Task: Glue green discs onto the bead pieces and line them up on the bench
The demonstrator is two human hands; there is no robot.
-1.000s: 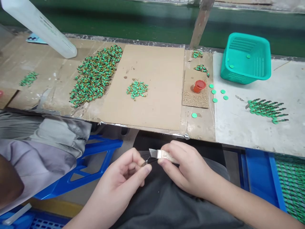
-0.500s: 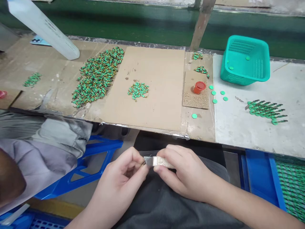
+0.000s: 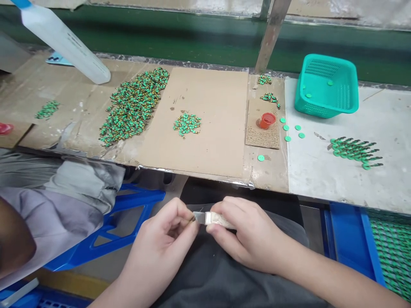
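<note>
Seen from above, two bare hands meet over a dark-clothed lap, just below the near edge of the tabletop (image 3: 337,179). The right hand (image 3: 247,235) is closed around a small blade tool (image 3: 208,218) with a pale wrapped handle, its short metal blade pointing left. The left hand (image 3: 167,239) is curled shut, thumb and forefinger pinching a tiny dark part (image 3: 193,218) that touches the blade's tip; the part is too small to identify.

On the tabletop, a sheet of brown cardboard (image 3: 208,149) carries a small heap of green pieces (image 3: 187,123). To its left lies a much larger pile of the same green pieces (image 3: 133,107). To the right sit a small orange cup (image 3: 267,120), a few loose green discs (image 3: 290,128), a teal plastic basket (image 3: 327,85) and a neat row of green parts (image 3: 355,151). Another person's grey sleeve (image 3: 61,188) fills the lower left, above a blue plastic stool (image 3: 112,226).
</note>
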